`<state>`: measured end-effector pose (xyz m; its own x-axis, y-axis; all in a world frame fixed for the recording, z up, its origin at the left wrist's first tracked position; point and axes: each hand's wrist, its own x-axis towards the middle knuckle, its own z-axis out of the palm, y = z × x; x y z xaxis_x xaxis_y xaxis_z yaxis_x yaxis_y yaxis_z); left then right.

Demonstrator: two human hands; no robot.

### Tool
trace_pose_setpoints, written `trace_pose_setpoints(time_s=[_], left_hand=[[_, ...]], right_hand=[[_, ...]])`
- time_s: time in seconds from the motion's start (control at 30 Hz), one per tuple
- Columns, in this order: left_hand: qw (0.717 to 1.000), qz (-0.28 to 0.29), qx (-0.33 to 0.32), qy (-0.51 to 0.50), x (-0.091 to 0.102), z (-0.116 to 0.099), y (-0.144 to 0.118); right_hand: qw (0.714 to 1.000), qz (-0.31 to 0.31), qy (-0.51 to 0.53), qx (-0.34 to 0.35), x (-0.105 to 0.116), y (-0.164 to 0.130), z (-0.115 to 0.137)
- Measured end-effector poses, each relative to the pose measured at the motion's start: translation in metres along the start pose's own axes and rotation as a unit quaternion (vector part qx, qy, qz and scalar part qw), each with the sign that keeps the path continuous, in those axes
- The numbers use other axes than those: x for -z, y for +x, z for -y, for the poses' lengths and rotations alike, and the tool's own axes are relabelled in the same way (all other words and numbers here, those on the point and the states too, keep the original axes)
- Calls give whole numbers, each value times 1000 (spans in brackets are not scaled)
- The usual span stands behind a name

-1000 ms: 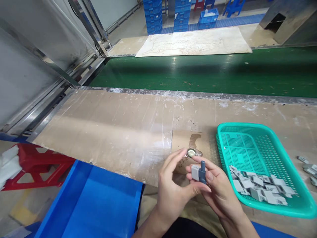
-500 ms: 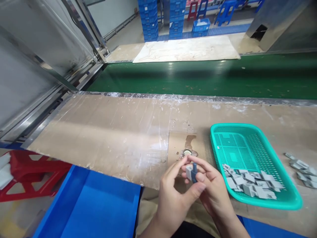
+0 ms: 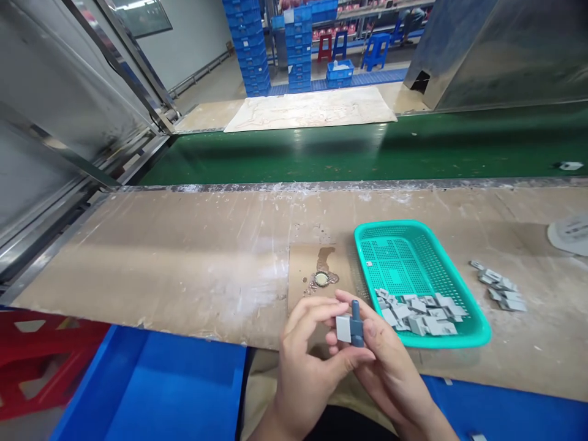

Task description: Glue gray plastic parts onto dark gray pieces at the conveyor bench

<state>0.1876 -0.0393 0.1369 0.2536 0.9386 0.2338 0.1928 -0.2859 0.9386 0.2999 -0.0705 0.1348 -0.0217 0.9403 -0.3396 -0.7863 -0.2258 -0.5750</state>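
Both my hands meet at the near edge of the workbench, gripping one small assembly. My left hand [image 3: 307,367] pinches the light grey square block [image 3: 343,329] with thumb and fingers. My right hand [image 3: 390,370] grips the dark blue-grey pin piece [image 3: 356,321] pressed against that block, thumb on its side. A small round metal cap [image 3: 322,279] lies on the bench just beyond my fingers. The teal mesh basket [image 3: 463,306] to the right holds several grey blocks [image 3: 420,308].
A blue bin [image 3: 151,392] sits below the bench at lower left, a red stool [image 3: 41,361] beside it. Several loose grey parts [image 3: 500,286] lie right of the basket. The green conveyor belt [image 3: 367,150] runs behind the bench, carrying one small white part [image 3: 569,165]. Stacked blue crates [image 3: 250,49] stand far back.
The head has tilted up and the view widened, so basket and hands appear shifted left and lower. My hands keep the block and pin together, turned slightly.
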Motion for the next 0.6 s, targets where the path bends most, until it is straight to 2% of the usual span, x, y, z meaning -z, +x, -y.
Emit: trace_pose_setpoints(time_s=[0.33, 0.43, 0.6], left_hand=[[997, -14, -69, 40, -4, -19, -19], [995, -8, -83, 48, -4, -22, -22], [994, -15, -91, 54, -5, -24, -26]], right_hand=[[999, 11, 26, -24, -1, -26, 4], [1000, 0, 2, -14, 3, -30, 3], [999, 20, -41, -6, 9, -33, 1]])
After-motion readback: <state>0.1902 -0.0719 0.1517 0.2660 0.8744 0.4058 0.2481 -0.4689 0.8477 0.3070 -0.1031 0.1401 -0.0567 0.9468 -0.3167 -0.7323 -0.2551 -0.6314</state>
